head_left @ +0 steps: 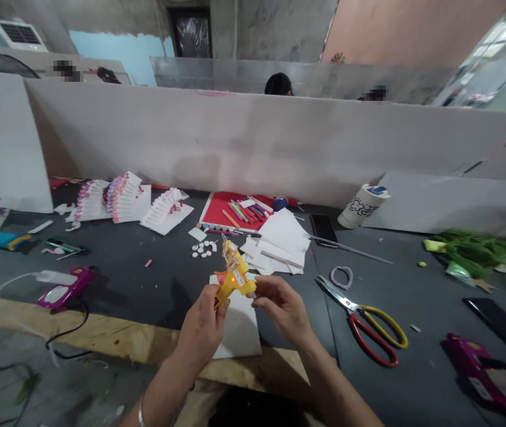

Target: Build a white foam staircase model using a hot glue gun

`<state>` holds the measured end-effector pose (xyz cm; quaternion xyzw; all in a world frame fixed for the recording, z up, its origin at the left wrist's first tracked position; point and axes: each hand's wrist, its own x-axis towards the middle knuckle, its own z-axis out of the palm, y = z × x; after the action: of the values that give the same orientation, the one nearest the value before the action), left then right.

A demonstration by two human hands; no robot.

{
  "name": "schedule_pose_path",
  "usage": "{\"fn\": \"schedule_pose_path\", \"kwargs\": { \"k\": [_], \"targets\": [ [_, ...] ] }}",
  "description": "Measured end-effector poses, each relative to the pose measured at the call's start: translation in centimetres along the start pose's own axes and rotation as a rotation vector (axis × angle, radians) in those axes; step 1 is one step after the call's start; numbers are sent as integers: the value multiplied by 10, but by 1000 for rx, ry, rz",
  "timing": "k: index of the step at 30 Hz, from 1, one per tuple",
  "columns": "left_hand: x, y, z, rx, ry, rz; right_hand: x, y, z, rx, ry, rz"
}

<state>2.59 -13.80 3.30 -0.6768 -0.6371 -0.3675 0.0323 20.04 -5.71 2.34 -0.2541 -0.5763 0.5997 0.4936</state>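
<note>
A yellow hot glue gun (pixel 237 280) with a small orange light is held above the table, its nozzle pointing up and away. My left hand (pixel 202 323) is wrapped round its handle. At the gun's rear end, my right hand (pixel 282 305) has thumb and fingers closed on a short pale end that looks like a glue stick (pixel 253 295), mostly hidden by the fingertips. Below the gun lies a white sheet (pixel 240 332). Small white round pieces (pixel 203 249) lie just beyond it, beside several white paper pieces (pixel 282 237).
Scissors (pixel 355 317) with red and yellow handles lie at right, near a hair tie (pixel 340 277), phone (pixel 324 230) and cup (pixel 362 206). Purple power strips (pixel 68 289) lie at both sides. Several cards with small pieces (pixel 121 198) lie at back left. A white partition (pixel 235 142) stands behind.
</note>
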Motion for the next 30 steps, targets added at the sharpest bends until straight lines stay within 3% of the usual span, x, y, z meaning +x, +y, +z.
{"fn": "schedule_pose_path", "kwargs": {
  "k": [5, 14, 30],
  "targets": [
    [-6, 9, 1, -23, -44, 89, -19, -9, -13, -165, 19, -62],
    [0, 16, 0, 13, 17, 264, -33, -11, -20, -295, 8, -223],
    [-4, 14, 1, 19, 29, 328, -35, -8, -24, -427, -7, -336]
  ]
}}
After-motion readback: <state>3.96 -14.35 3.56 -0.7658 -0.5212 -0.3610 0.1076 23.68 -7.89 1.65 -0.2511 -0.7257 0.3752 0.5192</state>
